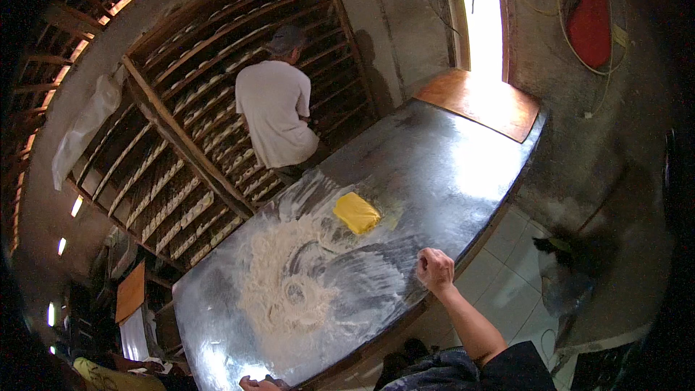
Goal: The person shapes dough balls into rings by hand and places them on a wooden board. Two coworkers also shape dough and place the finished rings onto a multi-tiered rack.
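My right hand [435, 269] hovers over or rests at the near edge of the metal-topped table [434, 145], its fingers curled; whatever they may hold is hidden. What appears to be my left hand [259, 384] is largely cut off by the lower edge of the view, beside the table's near left corner. A yellow rectangular block [357, 213] lies on the table, beyond and to the left of my right hand. White flour-like powder [271, 282] is spread over the table's left half, with a ring mark and smeared streaks in it.
Across the table a person in a white shirt [271, 105] faces tall wooden racks [210, 137] lined with rows of pale pieces. A brown board [481, 105] covers the table's far end, near a bright doorway [481, 14]. A yellow-green garment [108, 376] shows at lower left.
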Demonstrator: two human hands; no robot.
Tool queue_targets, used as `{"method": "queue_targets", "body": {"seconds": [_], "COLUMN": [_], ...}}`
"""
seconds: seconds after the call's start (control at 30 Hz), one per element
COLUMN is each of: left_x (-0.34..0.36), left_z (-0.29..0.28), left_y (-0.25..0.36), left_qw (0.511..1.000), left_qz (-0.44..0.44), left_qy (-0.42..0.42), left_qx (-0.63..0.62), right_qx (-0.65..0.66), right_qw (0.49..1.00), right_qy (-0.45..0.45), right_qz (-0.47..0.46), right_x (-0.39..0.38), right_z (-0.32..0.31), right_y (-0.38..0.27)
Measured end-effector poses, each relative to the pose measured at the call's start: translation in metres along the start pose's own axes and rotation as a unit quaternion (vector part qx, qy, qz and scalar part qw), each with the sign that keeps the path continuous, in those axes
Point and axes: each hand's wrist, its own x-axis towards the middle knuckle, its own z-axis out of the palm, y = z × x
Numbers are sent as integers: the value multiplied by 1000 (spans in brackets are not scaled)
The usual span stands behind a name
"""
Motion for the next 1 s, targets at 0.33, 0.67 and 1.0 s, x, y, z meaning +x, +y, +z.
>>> {"method": "queue_targets", "body": {"seconds": [0.33, 0.67, 1.0], "left_x": [1, 1, 0], "left_z": [9, 1, 5], "left_y": [-17, -12, -28], "left_qw": [999, 999, 998], "left_qz": [34, 53, 27], "left_qy": [-6, 1, 30], "left_qx": [-5, 3, 46], "right_qx": [23, 31, 33], "right_qw": [999, 999, 999], "right_qy": [26, 34, 28], "right_qz": [-9, -2, 17], "right_x": [1, 3, 1], "right_z": [0, -4, -2], "right_y": [0, -3, -2]}}
